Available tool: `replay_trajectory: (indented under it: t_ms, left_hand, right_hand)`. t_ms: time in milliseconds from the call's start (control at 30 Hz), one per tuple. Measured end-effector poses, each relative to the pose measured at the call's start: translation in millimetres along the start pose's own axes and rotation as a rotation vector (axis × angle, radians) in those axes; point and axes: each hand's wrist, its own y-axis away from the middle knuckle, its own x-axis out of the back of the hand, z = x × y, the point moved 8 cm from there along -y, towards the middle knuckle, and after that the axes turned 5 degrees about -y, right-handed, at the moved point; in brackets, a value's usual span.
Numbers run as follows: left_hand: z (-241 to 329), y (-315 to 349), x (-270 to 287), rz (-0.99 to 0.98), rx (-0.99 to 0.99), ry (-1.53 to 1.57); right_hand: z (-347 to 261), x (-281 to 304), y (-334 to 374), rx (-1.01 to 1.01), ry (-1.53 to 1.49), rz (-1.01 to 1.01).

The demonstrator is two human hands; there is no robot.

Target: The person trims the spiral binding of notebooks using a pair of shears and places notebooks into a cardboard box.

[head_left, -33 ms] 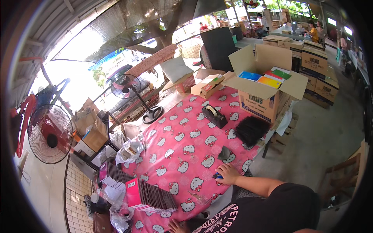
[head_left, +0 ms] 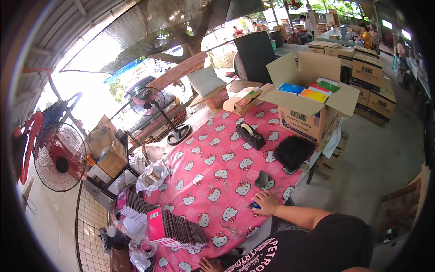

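My right hand [head_left: 265, 202] rests on the pink patterned tablecloth [head_left: 199, 158], its fingers curled over a small blue object [head_left: 254, 206], mostly hidden, whose kind I cannot make out. Just beyond that hand is a small dark grey piece [head_left: 261, 179]. At the table's near edge lies my left hand [head_left: 210, 264], fingers apart, with nothing seen in it. Closest to it is a leaning row of pink-covered notebooks [head_left: 176, 229] with dark bound edges. A second row of notebooks [head_left: 131, 203] stands behind, to the left.
Farther along the table are a black tape dispenser [head_left: 250, 136], a black bristly bundle [head_left: 294, 153] and an open carton [head_left: 301, 122] of colourful memo pads. Plastic bags [head_left: 152, 177] line the left edge. Two fans [head_left: 60, 156] stand at left; stacked cartons [head_left: 369, 86] and people are behind.
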Motion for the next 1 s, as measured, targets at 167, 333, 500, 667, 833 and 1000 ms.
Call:
replay_trajectory:
  t_ms: [167,333,500,667,833,1000]
  left_hand:
    - [20,-28,9,-0.329,-0.094,0.370]
    - [33,-22,100,-0.749,-0.144,0.848]
    - [20,16,263,-1.116,-0.115,1.421]
    - [-42,-56,485,0.303,-0.700,2.104]
    - [14,-41,522,-0.070,-1.152,2.370]
    - [19,-29,529,0.473,-0.938,2.625]
  right_hand:
    - [4,-3,2,-0.014,0.001,-0.006]
    - [8,-4,11,-0.018,-0.013,-0.035]
    - [4,-9,7,0.006,-0.027,-0.032]
    - [3,-19,-4,-0.006,-0.032,-0.074]
    - [16,-23,-2,-0.041,-0.004,-0.098]
    - [6,-29,-2,-0.010,-0.006,-0.093]
